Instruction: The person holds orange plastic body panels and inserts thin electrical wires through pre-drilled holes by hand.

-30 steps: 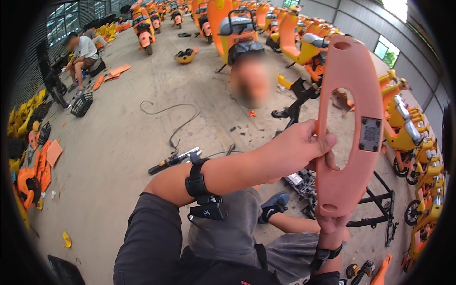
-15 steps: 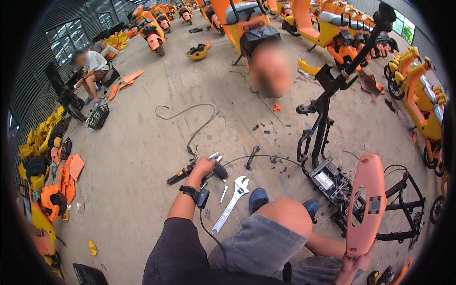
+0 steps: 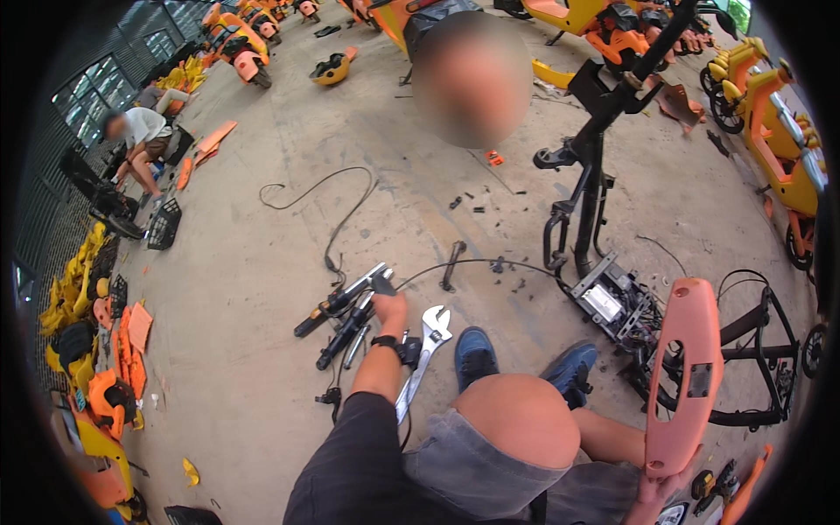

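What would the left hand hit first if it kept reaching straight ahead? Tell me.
Likely the black power tools on the floor: the left hand already seems to touch them. Beyond lies a black cable. Depth is uncertain.
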The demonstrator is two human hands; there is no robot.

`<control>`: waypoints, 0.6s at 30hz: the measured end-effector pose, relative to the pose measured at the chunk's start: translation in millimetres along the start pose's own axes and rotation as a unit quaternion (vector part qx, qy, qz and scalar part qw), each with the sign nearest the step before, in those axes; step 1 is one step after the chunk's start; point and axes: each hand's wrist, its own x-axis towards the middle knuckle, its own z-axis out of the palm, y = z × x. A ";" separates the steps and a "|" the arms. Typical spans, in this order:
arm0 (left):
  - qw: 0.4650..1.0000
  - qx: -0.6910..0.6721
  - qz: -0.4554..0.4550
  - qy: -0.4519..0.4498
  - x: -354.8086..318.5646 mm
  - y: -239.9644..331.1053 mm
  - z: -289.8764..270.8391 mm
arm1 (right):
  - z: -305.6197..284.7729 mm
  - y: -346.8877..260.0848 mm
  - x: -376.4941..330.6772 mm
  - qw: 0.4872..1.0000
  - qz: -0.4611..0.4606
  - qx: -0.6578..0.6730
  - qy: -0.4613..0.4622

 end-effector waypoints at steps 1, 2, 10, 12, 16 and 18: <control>0.998 -0.008 0.046 0.045 25.5 -14.7 -13.5 | 49.2 3.7 -18.4 0.998 0.019 -0.015 0.056; 0.994 0.028 0.048 0.093 41.4 -23.4 -22.2 | 56.8 5.2 -22.6 0.998 0.006 -0.009 0.056; 0.942 -0.302 0.144 -0.033 14.9 71.2 -135.0 | 45.7 21.5 -12.8 0.967 0.149 0.200 0.047; 0.915 -0.313 0.254 -0.014 -47.2 137.7 -190.1 | 45.7 26.1 -8.8 0.941 0.190 0.242 -0.144; 0.815 -0.392 0.423 -0.063 -160.6 241.6 -262.8 | 78.9 33.4 -3.5 0.936 0.206 0.226 -0.176; 0.765 -0.408 0.492 -0.086 -194.4 276.5 -285.2 | 99.0 38.1 0.6 0.879 0.237 0.287 -0.298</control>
